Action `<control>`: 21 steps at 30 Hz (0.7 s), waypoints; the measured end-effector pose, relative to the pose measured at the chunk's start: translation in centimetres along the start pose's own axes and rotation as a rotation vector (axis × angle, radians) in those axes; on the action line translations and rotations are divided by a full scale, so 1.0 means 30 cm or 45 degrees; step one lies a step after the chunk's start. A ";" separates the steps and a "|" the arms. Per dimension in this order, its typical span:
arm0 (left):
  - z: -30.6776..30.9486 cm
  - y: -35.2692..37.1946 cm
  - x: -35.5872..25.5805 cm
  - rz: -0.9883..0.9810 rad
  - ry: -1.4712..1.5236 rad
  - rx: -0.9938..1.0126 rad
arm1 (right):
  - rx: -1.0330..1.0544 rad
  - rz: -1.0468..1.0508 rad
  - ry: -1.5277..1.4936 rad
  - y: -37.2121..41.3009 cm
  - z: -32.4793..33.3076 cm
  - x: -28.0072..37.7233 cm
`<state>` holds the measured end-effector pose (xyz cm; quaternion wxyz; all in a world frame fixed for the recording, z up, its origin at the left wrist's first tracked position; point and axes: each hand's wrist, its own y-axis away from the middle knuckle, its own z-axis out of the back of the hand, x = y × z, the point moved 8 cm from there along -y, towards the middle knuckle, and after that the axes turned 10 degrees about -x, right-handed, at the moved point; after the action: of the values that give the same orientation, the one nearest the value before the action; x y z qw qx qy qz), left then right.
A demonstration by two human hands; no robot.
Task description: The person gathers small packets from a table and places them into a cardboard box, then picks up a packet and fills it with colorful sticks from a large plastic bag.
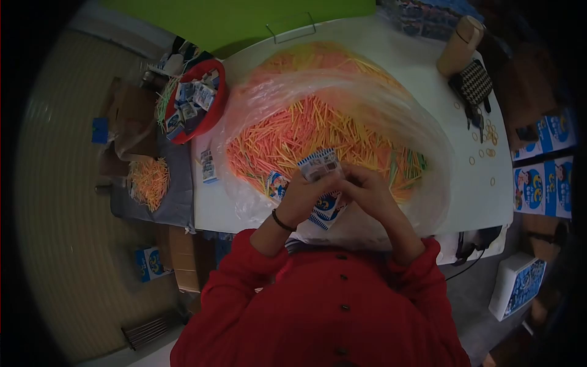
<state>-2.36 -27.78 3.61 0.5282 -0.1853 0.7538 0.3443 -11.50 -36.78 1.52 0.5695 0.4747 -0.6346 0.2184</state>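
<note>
pkt-handling step: l hand closed round pkt, mid-frame; r hand fingers pinched its lower edge, over sticks in bag on surface.

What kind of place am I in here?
Probably a small packing workshop: a big plastic bag of loose colored sticks covers much of the table, with a red basin of small packets beside it.
</note>
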 end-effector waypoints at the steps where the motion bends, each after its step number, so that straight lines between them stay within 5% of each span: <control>1: 0.007 0.016 -0.005 -0.034 -0.021 0.009 | -0.032 -0.005 0.008 0.010 0.006 -0.001; 3: 0.082 0.024 0.009 -0.019 0.091 -0.035 | -0.437 0.434 0.351 0.049 0.098 0.090; 6: 0.251 0.068 0.050 0.046 0.303 -0.086 | -0.737 0.499 0.293 0.132 0.224 0.097; 10: 0.307 0.179 0.085 0.276 0.599 0.014 | -0.663 0.532 0.600 0.209 0.195 0.065; 14: 0.323 0.247 0.100 0.233 0.795 0.143 | -0.637 0.635 0.929 0.229 0.134 0.075; 21: 0.350 0.302 0.130 -0.001 0.510 -0.063 | -0.551 0.882 1.232 0.072 0.132 0.158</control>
<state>-2.61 -13.66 0.77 0.3630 -0.2633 0.8350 0.3188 -14.91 -40.73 5.49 0.7713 -0.0367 -0.4520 0.4466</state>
